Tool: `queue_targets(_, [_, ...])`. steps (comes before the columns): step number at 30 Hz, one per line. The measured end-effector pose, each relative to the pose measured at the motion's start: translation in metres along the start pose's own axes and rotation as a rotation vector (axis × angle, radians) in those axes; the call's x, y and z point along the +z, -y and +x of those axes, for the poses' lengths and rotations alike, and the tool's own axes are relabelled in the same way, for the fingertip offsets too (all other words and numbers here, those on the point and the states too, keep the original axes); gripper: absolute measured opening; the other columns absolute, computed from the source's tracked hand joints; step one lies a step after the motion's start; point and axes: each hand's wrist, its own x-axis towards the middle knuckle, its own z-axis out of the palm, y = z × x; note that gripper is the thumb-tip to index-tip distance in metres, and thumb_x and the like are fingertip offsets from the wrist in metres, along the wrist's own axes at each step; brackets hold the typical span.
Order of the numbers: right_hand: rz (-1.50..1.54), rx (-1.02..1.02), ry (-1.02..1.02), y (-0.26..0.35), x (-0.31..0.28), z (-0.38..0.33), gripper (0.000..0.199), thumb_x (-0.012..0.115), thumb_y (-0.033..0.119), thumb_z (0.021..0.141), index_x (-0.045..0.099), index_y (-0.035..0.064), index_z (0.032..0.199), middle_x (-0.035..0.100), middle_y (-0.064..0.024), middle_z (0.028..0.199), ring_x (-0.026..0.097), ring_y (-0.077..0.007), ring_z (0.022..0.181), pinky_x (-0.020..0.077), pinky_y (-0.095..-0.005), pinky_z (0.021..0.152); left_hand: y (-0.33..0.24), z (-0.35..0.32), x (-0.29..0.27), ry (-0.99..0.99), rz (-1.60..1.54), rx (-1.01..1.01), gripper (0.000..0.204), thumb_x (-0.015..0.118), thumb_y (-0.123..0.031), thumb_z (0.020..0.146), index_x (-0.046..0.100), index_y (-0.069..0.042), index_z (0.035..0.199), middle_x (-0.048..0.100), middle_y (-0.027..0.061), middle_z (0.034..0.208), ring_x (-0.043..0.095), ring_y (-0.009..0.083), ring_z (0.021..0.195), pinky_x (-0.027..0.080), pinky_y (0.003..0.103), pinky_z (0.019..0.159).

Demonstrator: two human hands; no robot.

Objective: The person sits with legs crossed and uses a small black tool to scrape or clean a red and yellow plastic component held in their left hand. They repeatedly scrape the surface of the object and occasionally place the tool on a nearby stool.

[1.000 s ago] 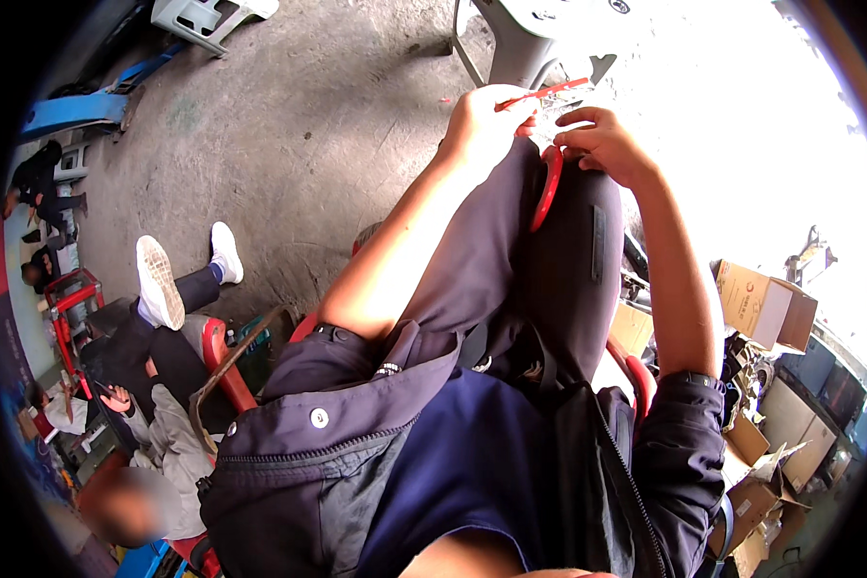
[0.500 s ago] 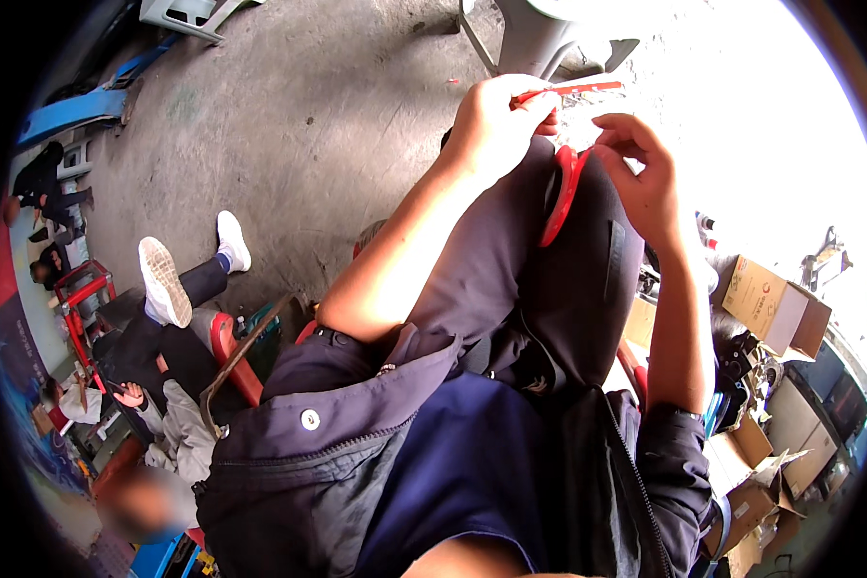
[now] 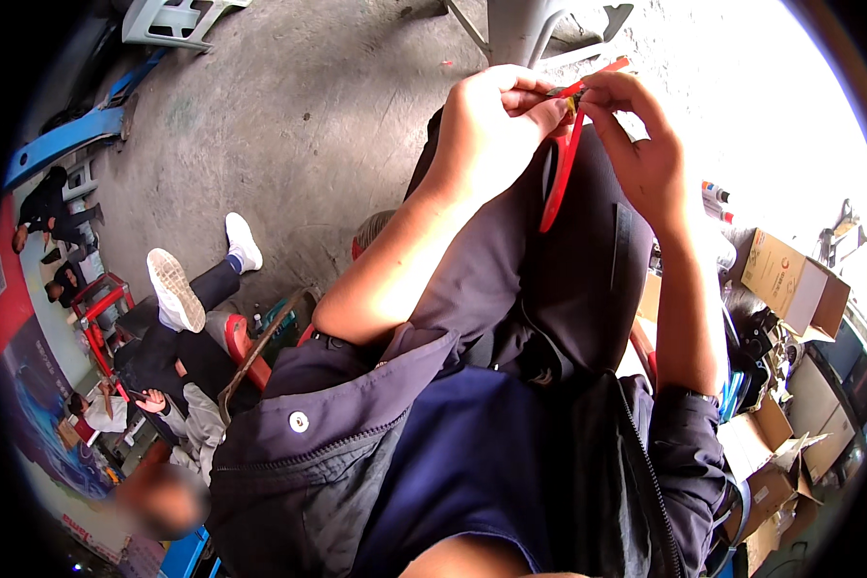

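Observation:
Above my knees, my left hand (image 3: 496, 135) and my right hand (image 3: 636, 135) are close together, both with fingers closed in a pinch. From my left fingers a thin red strip (image 3: 615, 67) slants up and away, passing behind my right fingertips. Between the two sets of fingertips is a small yellow and dark piece (image 3: 573, 102), too small to name; both hands seem to touch it. Just below them, a curved red object (image 3: 561, 188), like a long handle, rests between my thighs. Its upper end runs up to my fingers, which partly hide it.
A grey plastic stool (image 3: 515, 29) stands beyond my hands, another (image 3: 178, 19) at the far left. Opened cardboard boxes (image 3: 780, 279) and clutter crowd my right. At my left sits a person in white shoes (image 3: 176, 289) beside a red metal frame (image 3: 101, 303). A blue metal arm (image 3: 63, 144) lies farther off.
My right hand, apart with its fingers loosely curled before, has come up to my left fingertips and pinches there. The red strip now tilts more steeply, and the small yellow and dark piece has come into view.

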Motion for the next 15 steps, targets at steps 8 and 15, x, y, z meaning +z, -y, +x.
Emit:
queue_targets(8, [-0.029, -0.032, -0.020, -0.0034, -0.0009, 0.0000, 0.022, 0.065, 0.000, 0.085, 0.065, 0.0030, 0.108, 0.065, -0.0091, 0.088, 0.067, -0.0204, 0.085, 0.0519, -0.0309, 0.077, 0.0026, -0.0007, 0.0028, -0.024, -0.034, 0.009, 0.015, 0.062, 0.005, 0.091, 0.058, 0.011, 0.104, 0.069, 0.0191, 0.092, 0.071, 0.0228, 0.083, 0.060, 0.031, 0.080])
queue_targets(15, [0.127, 0.122, -0.033, -0.0046, 0.0025, -0.0059, 0.023, 0.066, 0.001, 0.087, 0.063, 0.0021, 0.109, 0.068, -0.0074, 0.094, 0.068, -0.0158, 0.091, 0.0528, -0.0282, 0.082, 0.0037, -0.0023, 0.0040, -0.042, -0.187, -0.048, 0.026, 0.055, 0.010, 0.091, 0.043, 0.009, 0.114, 0.066, 0.0243, 0.097, 0.070, 0.0276, 0.090, 0.061, 0.038, 0.083])
